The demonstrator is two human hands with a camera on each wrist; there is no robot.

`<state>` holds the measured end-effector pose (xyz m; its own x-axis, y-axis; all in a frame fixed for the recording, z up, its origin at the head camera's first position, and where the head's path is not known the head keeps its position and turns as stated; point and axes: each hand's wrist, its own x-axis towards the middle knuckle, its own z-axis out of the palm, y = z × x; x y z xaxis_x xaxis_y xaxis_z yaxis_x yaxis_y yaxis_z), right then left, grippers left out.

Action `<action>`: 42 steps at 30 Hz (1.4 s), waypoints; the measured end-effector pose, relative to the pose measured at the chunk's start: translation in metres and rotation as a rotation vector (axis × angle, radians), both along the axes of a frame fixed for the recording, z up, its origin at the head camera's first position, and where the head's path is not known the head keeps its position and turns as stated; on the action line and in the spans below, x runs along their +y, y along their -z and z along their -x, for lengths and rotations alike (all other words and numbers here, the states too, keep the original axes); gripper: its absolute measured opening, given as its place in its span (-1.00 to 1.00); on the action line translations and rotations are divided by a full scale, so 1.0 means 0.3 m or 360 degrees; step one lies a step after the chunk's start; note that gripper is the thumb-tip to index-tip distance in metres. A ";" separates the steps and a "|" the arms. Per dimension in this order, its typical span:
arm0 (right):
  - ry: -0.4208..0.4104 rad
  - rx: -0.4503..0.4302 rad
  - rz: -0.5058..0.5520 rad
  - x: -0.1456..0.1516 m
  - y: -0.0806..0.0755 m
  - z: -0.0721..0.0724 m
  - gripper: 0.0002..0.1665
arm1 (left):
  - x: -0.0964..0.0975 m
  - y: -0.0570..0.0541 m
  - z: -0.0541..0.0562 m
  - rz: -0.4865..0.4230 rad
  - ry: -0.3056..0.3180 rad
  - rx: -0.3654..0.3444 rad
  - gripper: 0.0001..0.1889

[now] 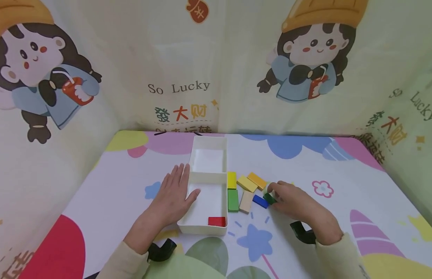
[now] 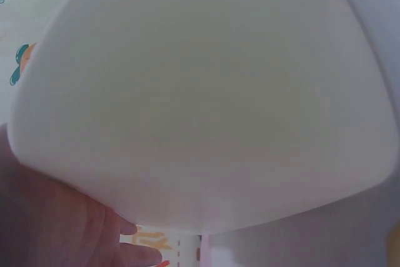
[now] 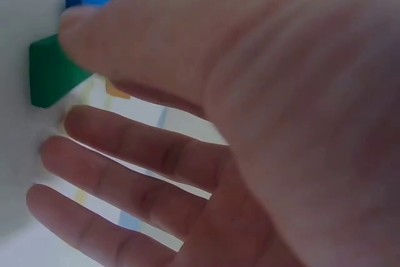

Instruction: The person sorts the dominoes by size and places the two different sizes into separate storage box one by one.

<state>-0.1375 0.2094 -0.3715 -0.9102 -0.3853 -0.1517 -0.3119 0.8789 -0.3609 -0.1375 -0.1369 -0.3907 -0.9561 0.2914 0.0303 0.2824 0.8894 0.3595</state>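
My left hand [image 1: 172, 193] lies along the left wall of a white two-compartment box [image 1: 209, 231], fingers straight and thumb over its rim. In the left wrist view the box's pale wall [image 2: 206, 104] fills most of the picture, beside part of the hand [image 2: 56, 223]. To the right of the box, my right hand [image 1: 294, 199] pinches a dark green block [image 1: 270, 198]. Close up, the thumb lies on that green block [image 3: 53, 70], and the other visible fingers [image 3: 125, 176] are extended below. A blue block [image 1: 260, 201] lies just left of it.
A red block [image 1: 216, 221] lies in the box's near compartment. Right of the box are a bright yellow block [image 1: 231, 180], a lighter green block [image 1: 232, 200], a beige block [image 1: 246, 202], a pale yellow block [image 1: 247, 183] and an orange block [image 1: 256, 181].
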 end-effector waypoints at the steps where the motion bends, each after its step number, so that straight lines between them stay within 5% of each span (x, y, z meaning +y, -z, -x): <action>1: 0.0009 0.0006 -0.0009 -0.005 0.002 0.002 -0.63 | -0.002 -0.002 -0.001 0.0004 -0.0006 0.0006 -0.10; 14: -0.0019 0.0184 -0.0083 -0.028 0.037 0.008 -0.66 | 0.000 -0.009 -0.003 -0.0011 -0.0006 -0.0018 -0.12; 42: -0.0017 0.0255 -0.0034 -0.001 0.029 0.010 -0.67 | 0.008 -0.005 0.001 -0.0013 0.0000 -0.0029 -0.12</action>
